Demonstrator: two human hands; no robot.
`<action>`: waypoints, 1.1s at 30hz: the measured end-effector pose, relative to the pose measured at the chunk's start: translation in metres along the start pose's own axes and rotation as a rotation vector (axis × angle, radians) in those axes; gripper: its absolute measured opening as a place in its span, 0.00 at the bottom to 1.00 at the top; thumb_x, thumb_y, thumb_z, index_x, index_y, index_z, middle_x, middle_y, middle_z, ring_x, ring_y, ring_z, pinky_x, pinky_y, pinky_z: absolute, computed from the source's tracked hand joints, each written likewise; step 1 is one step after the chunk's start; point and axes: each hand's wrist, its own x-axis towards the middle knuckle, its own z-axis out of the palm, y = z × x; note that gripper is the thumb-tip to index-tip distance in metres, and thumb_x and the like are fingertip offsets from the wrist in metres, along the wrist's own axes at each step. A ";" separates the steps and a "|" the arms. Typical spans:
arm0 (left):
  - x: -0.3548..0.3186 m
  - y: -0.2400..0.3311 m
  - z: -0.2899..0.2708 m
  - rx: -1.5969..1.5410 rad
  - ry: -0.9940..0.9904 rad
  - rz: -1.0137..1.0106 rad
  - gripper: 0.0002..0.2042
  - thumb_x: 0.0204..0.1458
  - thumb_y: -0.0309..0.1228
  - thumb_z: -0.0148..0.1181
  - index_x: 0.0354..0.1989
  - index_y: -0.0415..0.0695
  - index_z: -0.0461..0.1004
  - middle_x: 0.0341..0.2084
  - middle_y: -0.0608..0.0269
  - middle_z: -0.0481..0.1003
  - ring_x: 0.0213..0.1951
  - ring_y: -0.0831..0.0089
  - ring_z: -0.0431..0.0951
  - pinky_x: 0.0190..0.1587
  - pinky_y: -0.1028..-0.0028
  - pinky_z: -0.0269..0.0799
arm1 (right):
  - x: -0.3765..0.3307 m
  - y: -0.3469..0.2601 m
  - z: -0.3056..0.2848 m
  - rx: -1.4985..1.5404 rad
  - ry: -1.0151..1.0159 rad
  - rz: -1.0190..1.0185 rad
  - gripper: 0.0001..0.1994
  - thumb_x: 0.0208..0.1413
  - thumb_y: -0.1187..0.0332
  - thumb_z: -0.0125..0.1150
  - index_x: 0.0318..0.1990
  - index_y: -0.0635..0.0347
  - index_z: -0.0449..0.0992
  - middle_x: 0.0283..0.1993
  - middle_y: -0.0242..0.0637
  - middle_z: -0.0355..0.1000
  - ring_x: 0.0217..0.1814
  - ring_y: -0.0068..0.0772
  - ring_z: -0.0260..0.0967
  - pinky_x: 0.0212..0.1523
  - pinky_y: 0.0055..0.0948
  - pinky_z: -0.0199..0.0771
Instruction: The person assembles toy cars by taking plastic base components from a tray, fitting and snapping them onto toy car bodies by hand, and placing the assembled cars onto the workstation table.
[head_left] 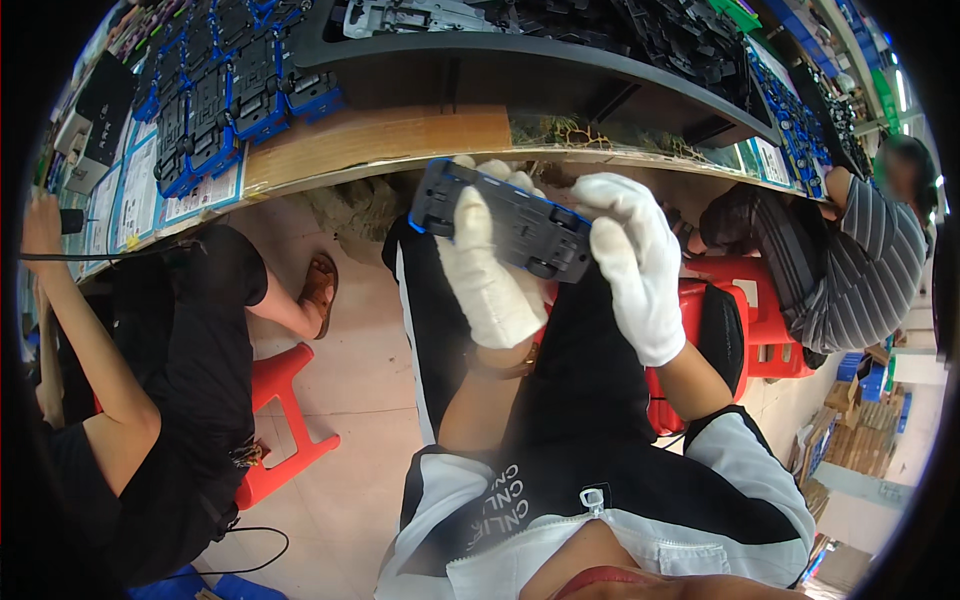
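Both my hands wear white gloves and hold one flat dark grey plastic part with blue edges [520, 228] over my lap, just below the workbench edge [380, 150]. My left hand [488, 265] wraps its left half from beneath, thumb lying across the top. My right hand [635, 262] grips its right end. The part is tilted, its right end lower.
Rows of similar dark and blue parts [215, 95] lie on the bench at upper left, more dark parts [690, 40] on a curved tray above. A person in black sits at my left on a red stool [290, 420]. Another person in a striped shirt [870, 270] sits at right, red stools [750, 320] between us.
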 end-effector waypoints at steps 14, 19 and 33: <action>-0.007 -0.004 -0.003 0.150 -0.041 0.119 0.23 0.63 0.40 0.55 0.62 0.45 0.63 0.51 0.58 0.73 0.51 0.65 0.76 0.55 0.61 0.75 | -0.011 -0.019 0.007 0.765 -0.099 0.687 0.28 0.58 0.63 0.66 0.63 0.66 0.66 0.58 0.41 0.69 0.57 0.28 0.69 0.50 0.26 0.77; -0.002 -0.001 -0.002 0.203 0.005 0.139 0.23 0.63 0.42 0.54 0.61 0.43 0.64 0.49 0.59 0.74 0.51 0.66 0.76 0.54 0.61 0.75 | -0.012 -0.012 0.012 0.781 -0.099 0.653 0.30 0.58 0.64 0.66 0.64 0.67 0.64 0.58 0.41 0.68 0.57 0.30 0.69 0.50 0.29 0.78; -0.004 0.150 -0.023 0.239 0.149 0.071 0.24 0.63 0.50 0.53 0.56 0.42 0.68 0.42 0.52 0.76 0.43 0.59 0.78 0.50 0.57 0.76 | -0.040 -0.005 0.002 0.549 -0.128 0.515 0.23 0.59 0.71 0.60 0.61 0.65 0.69 0.51 0.38 0.71 0.49 0.27 0.72 0.54 0.28 0.72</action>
